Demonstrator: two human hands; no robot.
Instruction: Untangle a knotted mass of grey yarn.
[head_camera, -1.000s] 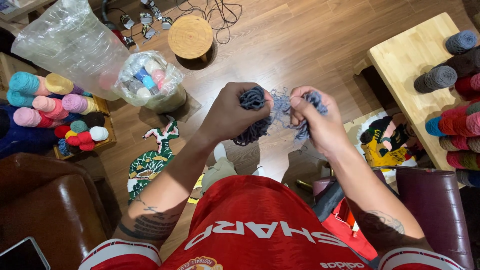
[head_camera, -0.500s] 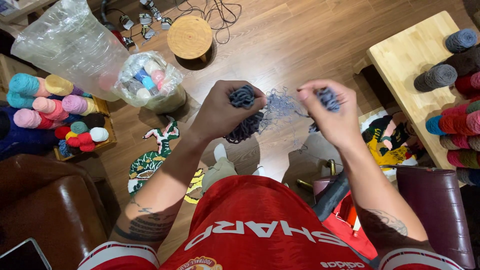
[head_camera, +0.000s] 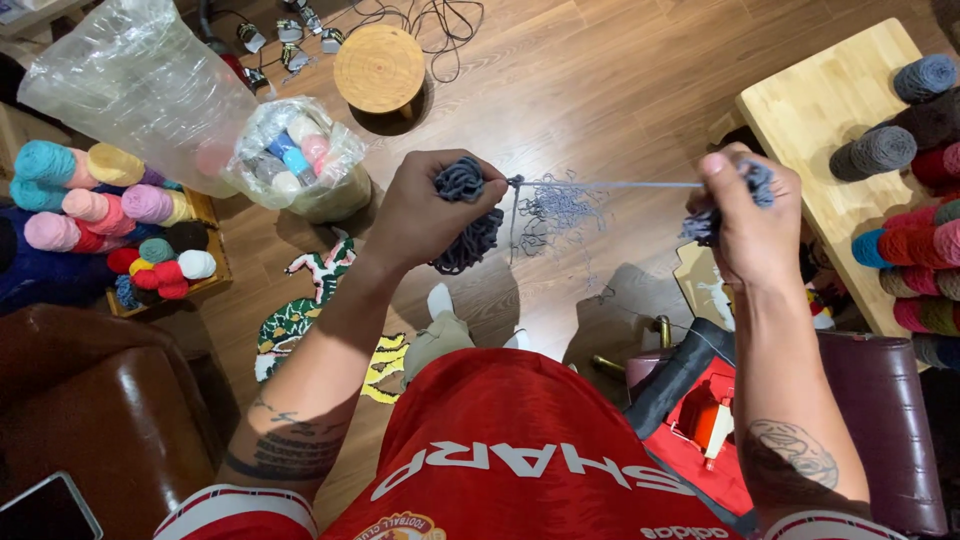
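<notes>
Left hand (head_camera: 425, 210) is clenched round a loose grey yarn bundle (head_camera: 465, 215), right hand (head_camera: 745, 225) pinching a smaller clump (head_camera: 755, 185), one strand (head_camera: 610, 185) drawn taut between them. I'd judge steady, even tension best here, because a fuzzy tangle (head_camera: 555, 210) hangs just below that strand and snags easily. The yarn looks soft, matte and woolly. Beyond the strand sits a crinkled clear bag of pastel balls (head_camera: 290, 155), farther still a round, smooth wooden stool (head_camera: 378, 68) on the plank floor (head_camera: 600, 90).
</notes>
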